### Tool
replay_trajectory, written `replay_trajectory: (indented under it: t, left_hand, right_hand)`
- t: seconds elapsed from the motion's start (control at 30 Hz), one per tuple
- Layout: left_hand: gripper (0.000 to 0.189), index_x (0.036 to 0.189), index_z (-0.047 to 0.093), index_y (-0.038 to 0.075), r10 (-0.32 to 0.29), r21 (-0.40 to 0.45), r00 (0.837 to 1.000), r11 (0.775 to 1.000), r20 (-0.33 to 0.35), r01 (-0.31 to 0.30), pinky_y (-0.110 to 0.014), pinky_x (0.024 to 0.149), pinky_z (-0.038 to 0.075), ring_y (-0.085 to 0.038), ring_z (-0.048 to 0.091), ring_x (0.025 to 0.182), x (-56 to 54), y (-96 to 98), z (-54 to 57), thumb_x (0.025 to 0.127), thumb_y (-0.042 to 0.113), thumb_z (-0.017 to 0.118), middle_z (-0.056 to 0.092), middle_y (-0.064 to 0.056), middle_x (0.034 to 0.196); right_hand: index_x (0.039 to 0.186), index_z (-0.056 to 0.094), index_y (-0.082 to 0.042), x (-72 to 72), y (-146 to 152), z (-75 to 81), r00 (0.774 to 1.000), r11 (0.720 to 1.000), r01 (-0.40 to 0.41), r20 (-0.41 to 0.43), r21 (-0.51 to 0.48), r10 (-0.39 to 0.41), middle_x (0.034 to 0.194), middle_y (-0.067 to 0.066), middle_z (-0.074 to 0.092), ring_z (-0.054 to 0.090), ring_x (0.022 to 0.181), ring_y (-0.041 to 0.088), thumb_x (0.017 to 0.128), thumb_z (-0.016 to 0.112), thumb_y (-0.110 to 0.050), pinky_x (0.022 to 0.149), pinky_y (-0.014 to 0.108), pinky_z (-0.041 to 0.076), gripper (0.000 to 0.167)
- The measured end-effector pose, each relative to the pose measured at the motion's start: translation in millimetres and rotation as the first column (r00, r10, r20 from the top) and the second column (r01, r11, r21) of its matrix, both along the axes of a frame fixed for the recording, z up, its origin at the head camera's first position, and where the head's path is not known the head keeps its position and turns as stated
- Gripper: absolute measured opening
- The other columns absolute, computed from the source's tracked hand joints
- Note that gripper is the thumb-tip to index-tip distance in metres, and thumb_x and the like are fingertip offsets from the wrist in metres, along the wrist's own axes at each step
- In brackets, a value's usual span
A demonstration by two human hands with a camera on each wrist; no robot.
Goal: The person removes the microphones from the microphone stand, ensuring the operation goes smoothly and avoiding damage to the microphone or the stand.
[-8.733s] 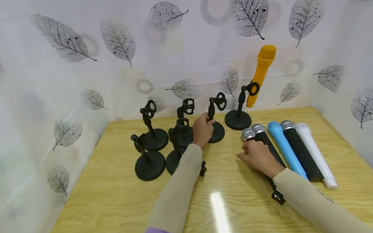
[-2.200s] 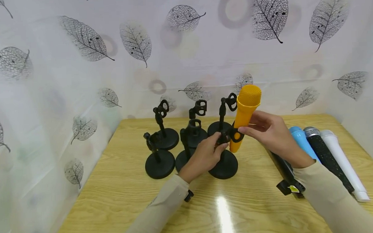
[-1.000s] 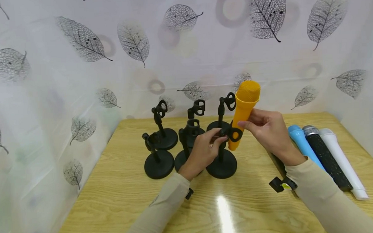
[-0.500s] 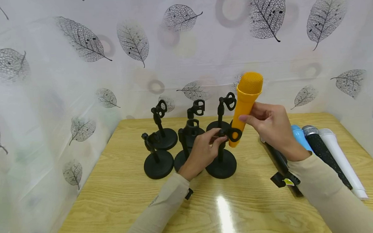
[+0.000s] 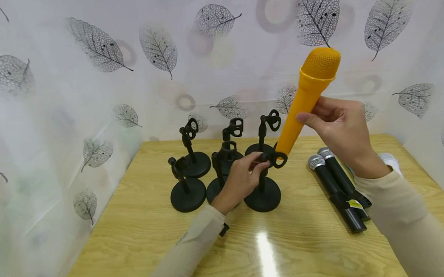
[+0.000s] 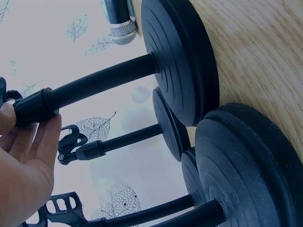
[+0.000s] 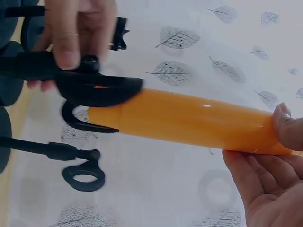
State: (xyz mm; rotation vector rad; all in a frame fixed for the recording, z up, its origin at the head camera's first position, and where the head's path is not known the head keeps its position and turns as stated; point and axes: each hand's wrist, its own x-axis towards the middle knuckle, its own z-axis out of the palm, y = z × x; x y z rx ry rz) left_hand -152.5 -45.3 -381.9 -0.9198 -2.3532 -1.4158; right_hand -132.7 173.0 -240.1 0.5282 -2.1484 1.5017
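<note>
My right hand [image 5: 348, 134] pinches the body of a yellow microphone [image 5: 308, 90], tilted with its mesh head up to the right. The microphone's lower end sits at the ring clip [image 5: 280, 160] of a black desktop microphone stand [image 5: 262, 196]; in the right wrist view, the clip's arms [image 7: 99, 90] lie around that end. My left hand [image 5: 241, 178] grips the same stand at its neck, just under the clip. The left wrist view shows those fingers on the stand's collar [image 6: 35, 108], with the round base on the table.
Several more black stands with unfilled clips, one a front-left stand [image 5: 187, 194], are grouped left and behind. Two black microphones with silver heads [image 5: 316, 161] lie to the right. Beyond them a white microphone [image 5: 389, 160] is mostly hidden by my right arm. A leaf-print backdrop [image 5: 219, 65] surrounds the table.
The yellow microphone's stand came from the back right to the group's front. Over the last second my right hand drew the microphone up and right through the clip; my left hand stayed put.
</note>
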Motion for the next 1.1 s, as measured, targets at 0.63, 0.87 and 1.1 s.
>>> replay_trajectory:
  t: [0.63, 0.87, 1.1]
  left_hand:
    - [0.03, 0.126, 0.065, 0.008, 0.029, 0.023, 0.985, 0.999, 0.17, -0.033, -0.02, 0.081, 0.057, -0.015, 0.068, 0.104, 7.8, -0.3, -5.1, 0.099, 0.019, 0.068, 0.069, -0.005, 0.113]
    - [0.037, 0.129, 0.063, 0.01, 0.074, -0.037, 0.979, 0.997, 0.189, -0.068, -0.023, 0.088, 0.056, -0.014, 0.068, 0.106, 10.0, -2.0, -17.2, 0.094, 0.016, 0.074, 0.069, -0.002, 0.114]
    - [0.034, 0.125, 0.066, 0.011, 0.112, -0.054, 0.981, 0.993, 0.161, -0.105, -0.02, 0.085, 0.055, -0.011, 0.068, 0.099, 7.3, 3.2, -22.7, 0.092, 0.011, 0.076, 0.069, -0.001, 0.108]
  right_hand:
    - [0.126, 0.071, -0.003, -0.9, 31, -2.2, 0.989, 0.986, 0.124, 0.073, 0.111, -0.133, 0.1, -0.016, 0.073, 0.07, 0.083, -0.005, 0.088, 0.081, -0.011, 0.076, 0.01, 0.053, 0.04]
    - [0.126, 0.07, -0.002, -6.1, 42, -40.7, 0.97, 0.968, 0.097, 0.196, 0.232, -0.144, 0.106, 0.005, 0.076, 0.069, 0.079, -0.007, 0.089, 0.082, -0.023, 0.071, 0.011, 0.053, 0.044]
    - [0.116, 0.073, 0.005, -15.2, 54, -81.4, 0.943, 0.927, 0.094, 0.265, 0.364, -0.2, 0.108, 0.025, 0.073, 0.074, 0.081, 0.013, 0.088, 0.081, -0.035, 0.062, 0.015, 0.054, 0.05]
